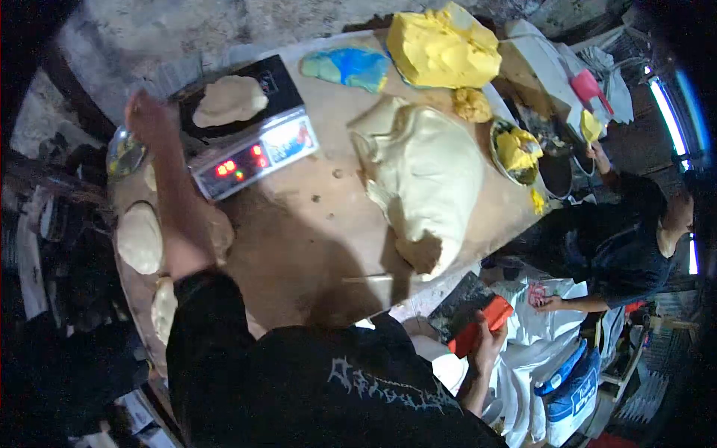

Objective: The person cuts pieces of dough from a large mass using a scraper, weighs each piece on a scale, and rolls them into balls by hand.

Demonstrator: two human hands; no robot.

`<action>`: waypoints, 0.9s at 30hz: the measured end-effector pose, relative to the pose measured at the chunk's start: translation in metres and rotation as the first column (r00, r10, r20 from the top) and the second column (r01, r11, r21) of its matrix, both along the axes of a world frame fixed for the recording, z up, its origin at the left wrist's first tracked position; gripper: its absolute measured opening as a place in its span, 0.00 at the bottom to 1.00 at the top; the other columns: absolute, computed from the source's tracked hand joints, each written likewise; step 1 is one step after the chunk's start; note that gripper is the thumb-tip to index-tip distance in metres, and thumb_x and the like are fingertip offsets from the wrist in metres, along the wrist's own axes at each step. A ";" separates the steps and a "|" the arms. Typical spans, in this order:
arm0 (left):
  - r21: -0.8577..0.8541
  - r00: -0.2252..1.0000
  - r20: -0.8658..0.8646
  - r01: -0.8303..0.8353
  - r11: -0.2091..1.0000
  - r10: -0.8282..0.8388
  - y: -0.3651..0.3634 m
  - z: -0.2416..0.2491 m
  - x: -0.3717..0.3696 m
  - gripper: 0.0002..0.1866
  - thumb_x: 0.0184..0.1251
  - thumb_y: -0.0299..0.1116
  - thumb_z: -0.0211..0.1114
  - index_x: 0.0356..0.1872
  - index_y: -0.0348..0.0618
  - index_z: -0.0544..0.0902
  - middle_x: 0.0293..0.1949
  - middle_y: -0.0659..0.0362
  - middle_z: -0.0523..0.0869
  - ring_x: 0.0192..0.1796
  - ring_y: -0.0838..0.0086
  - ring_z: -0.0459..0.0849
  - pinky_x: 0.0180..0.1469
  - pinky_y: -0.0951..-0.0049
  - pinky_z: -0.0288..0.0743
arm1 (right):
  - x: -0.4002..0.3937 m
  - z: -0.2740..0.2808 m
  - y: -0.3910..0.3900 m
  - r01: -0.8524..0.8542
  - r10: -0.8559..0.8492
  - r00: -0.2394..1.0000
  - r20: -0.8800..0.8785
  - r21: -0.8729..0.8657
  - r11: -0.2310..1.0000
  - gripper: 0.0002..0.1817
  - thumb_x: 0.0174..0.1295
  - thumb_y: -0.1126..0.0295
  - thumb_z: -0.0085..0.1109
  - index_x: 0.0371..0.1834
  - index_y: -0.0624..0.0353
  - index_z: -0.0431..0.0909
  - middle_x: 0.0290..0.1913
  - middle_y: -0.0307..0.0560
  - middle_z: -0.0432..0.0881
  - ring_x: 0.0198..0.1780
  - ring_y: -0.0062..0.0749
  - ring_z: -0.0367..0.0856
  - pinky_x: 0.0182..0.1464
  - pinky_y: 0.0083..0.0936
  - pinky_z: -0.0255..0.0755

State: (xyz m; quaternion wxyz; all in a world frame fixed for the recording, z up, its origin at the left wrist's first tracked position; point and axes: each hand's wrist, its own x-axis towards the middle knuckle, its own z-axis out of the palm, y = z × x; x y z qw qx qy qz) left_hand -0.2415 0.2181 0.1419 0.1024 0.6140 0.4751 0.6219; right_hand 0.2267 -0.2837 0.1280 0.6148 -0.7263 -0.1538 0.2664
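Head view: the left hand is left of the scale, its fingers too blurry to tell. Right of the scale, the right hand curls its fingers round a red-handled scraper. Flat dough sits on the scale.

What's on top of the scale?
One flattened piece of dough lies on the scale, over its black plate. Part of the plate shows bare; whatever is directly beneath the dough is covered and can't be seen.
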 end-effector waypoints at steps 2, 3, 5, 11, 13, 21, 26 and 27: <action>-0.030 0.993 0.114 -0.029 0.999 0.033 -0.068 -0.064 0.035 0.22 0.64 0.42 0.54 0.49 0.33 0.72 0.49 0.49 0.76 0.45 0.60 0.76 0.49 0.66 0.70 | 0.030 -0.005 -0.013 0.004 -0.003 1.000 0.009 -0.052 0.999 0.11 0.54 0.78 0.58 0.39 0.57 0.68 0.29 0.34 0.71 0.29 0.17 0.67 0.31 0.16 0.62; -0.328 0.903 -0.005 -0.407 0.852 0.430 -0.145 -0.066 0.103 0.21 0.67 0.42 0.51 0.48 0.31 0.72 0.46 0.47 0.77 0.41 0.58 0.77 0.43 0.68 0.73 | 0.044 -0.005 -0.015 -0.013 0.014 0.999 0.038 -0.040 0.999 0.11 0.54 0.78 0.58 0.39 0.58 0.68 0.30 0.34 0.71 0.29 0.17 0.67 0.32 0.16 0.63; -0.324 0.816 -0.483 -0.503 0.801 0.317 -0.254 -0.225 0.138 0.29 0.63 0.47 0.51 0.59 0.38 0.62 0.58 0.46 0.62 0.59 0.53 0.60 0.58 0.50 0.53 | 0.089 -0.016 -0.022 -0.072 0.079 0.992 0.095 -0.070 0.995 0.13 0.54 0.78 0.58 0.41 0.59 0.68 0.33 0.35 0.72 0.32 0.18 0.69 0.34 0.16 0.64; -0.872 0.772 -0.483 -0.381 0.309 -0.413 -0.416 -0.201 0.323 0.41 0.58 0.53 0.54 0.64 0.33 0.52 0.67 0.41 0.46 0.69 0.44 0.37 0.66 0.43 0.31 | 0.217 -0.045 -0.047 -0.086 0.150 0.952 0.267 -0.239 0.967 0.24 0.54 0.71 0.62 0.53 0.60 0.66 0.41 0.44 0.74 0.37 0.28 0.72 0.37 0.23 0.69; -0.703 0.798 -0.587 -0.419 0.575 -0.137 -0.443 -0.247 0.357 0.28 0.63 0.37 0.45 0.61 0.30 0.57 0.64 0.39 0.53 0.66 0.46 0.52 0.64 0.45 0.45 | 0.227 -0.035 -0.023 -0.174 0.209 0.965 0.161 -0.208 0.963 0.24 0.54 0.70 0.61 0.53 0.61 0.66 0.42 0.46 0.75 0.37 0.30 0.73 0.37 0.25 0.70; -0.834 0.999 0.030 0.014 0.551 0.021 -0.419 -0.236 0.411 0.25 0.56 0.39 0.56 0.55 0.41 0.67 0.58 0.48 0.65 0.59 0.50 0.62 0.60 0.55 0.58 | 0.190 -0.017 0.035 -0.708 0.711 0.564 0.421 -0.198 0.678 0.24 0.54 0.55 0.60 0.45 0.63 0.68 0.34 0.51 0.75 0.33 0.39 0.72 0.36 0.36 0.68; -0.619 0.894 -0.133 -0.413 0.668 0.428 -0.409 -0.198 0.510 0.26 0.55 0.42 0.57 0.54 0.40 0.68 0.52 0.47 0.73 0.51 0.51 0.73 0.55 0.58 0.67 | 0.195 0.004 0.066 -0.563 0.532 0.572 0.624 -0.173 0.808 0.29 0.49 0.48 0.62 0.33 0.67 0.70 0.25 0.57 0.73 0.27 0.42 0.68 0.33 0.39 0.65; -0.618 0.889 -0.127 -0.418 0.666 0.441 -0.421 -0.188 0.514 0.26 0.55 0.42 0.57 0.54 0.40 0.68 0.52 0.47 0.73 0.51 0.51 0.73 0.55 0.58 0.67 | 0.197 0.010 0.071 -0.532 0.487 0.559 0.672 -0.161 0.832 0.30 0.48 0.46 0.62 0.31 0.68 0.70 0.23 0.58 0.72 0.25 0.43 0.67 0.32 0.39 0.64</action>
